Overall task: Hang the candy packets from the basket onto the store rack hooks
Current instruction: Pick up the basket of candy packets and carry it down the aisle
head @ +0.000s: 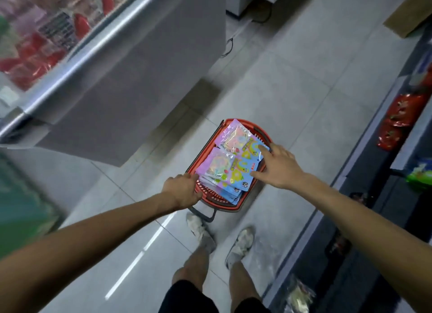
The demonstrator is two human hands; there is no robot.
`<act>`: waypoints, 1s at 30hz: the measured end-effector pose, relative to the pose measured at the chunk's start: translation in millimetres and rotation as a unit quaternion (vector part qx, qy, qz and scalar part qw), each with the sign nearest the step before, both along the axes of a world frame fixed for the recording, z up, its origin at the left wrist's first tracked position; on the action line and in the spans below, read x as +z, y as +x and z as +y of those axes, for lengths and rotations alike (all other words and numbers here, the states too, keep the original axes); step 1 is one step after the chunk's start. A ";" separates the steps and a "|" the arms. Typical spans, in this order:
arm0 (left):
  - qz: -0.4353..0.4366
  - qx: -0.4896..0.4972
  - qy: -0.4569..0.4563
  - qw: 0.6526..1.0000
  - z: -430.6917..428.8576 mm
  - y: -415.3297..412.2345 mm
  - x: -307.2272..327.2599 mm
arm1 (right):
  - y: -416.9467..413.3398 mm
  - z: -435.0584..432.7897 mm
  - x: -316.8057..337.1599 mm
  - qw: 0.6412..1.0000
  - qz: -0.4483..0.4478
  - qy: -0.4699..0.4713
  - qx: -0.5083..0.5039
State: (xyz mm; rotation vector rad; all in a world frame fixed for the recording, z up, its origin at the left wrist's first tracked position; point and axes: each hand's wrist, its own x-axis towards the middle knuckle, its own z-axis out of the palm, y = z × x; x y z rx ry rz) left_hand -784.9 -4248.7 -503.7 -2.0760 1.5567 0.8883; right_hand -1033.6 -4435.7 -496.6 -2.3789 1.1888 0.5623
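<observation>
While L hand (182,191) grips red plastic basket (218,199), R hand (279,168) fingers (263,149) splay wide on glossy pkts (236,170).

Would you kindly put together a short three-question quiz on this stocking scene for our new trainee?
1. True or false: the basket stands on the floor.
2. Choose one: the right hand A) hangs at the person's side, B) is spread with straight fingers over the blue packets in the basket, C) holds a bottle.
3. Short answer: what colour are the shelf packets on the person's right?
Key: 1 true; 2 B; 3 red.
</observation>
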 end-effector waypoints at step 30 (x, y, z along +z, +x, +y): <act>0.231 0.740 0.099 0.624 -0.7 -9.8 -338.9 | 90.0 -198.7 -350.7 0.988 0.025 0.035 -0.149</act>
